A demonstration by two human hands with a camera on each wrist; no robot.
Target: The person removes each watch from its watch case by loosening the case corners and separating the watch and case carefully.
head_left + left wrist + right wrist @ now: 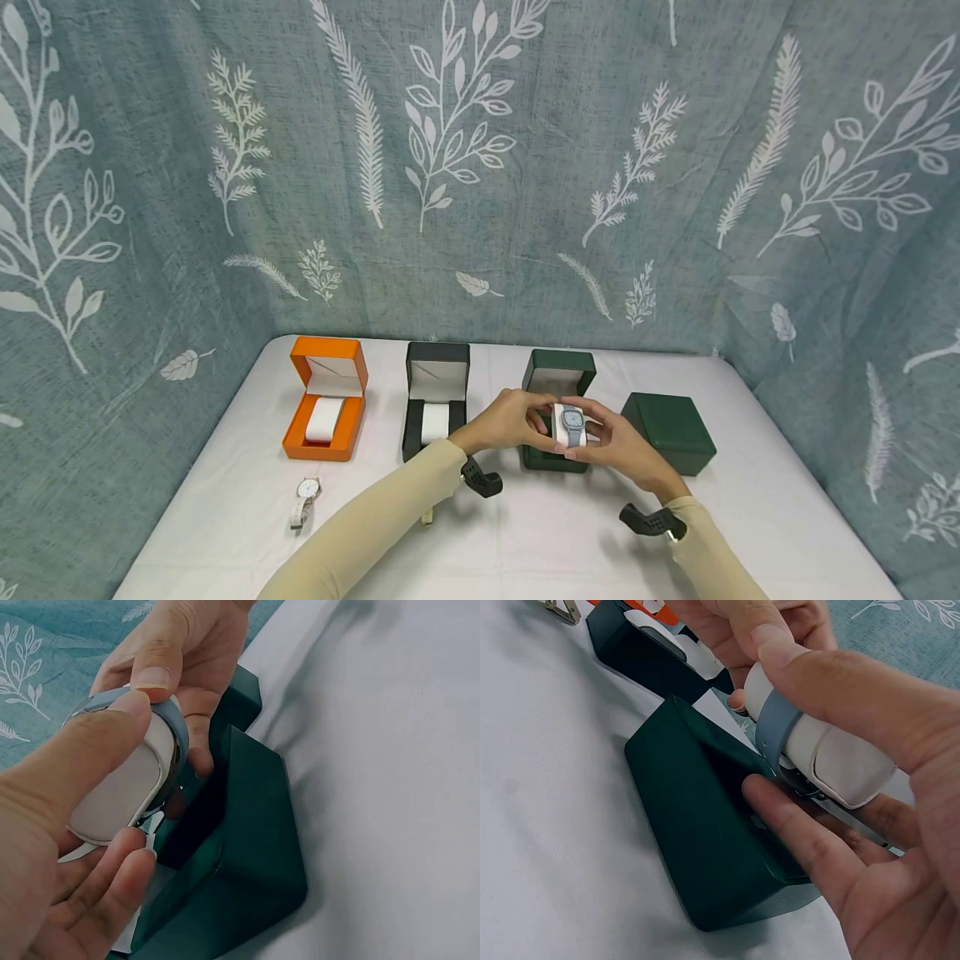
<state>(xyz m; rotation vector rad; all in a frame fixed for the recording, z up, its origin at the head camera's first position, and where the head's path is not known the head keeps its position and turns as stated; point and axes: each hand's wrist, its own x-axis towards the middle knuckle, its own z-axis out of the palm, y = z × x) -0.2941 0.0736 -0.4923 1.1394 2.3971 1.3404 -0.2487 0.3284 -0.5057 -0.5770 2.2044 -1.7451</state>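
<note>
A wristwatch [573, 419] with a square face and blue-grey strap is wrapped around a white cushion [847, 769]. My left hand [513, 421] grips one end of the cushion, thumb on top near the strap. From the other side my right hand [618, 442] holds the opposite end between thumb and fingers. Both thumbs nearly meet over the strap in the left wrist view. Just below is a dark green watch box [247, 847] with its lid raised; the hands partly hide its inside.
To the left stand a black box [412, 429] and an orange box [324, 451], lids up, white cushions inside. A closed green box [671, 433] sits at right. A white-strapped watch [306, 497] lies in front of the orange box; another watch [427, 517] is mostly behind my left sleeve.
</note>
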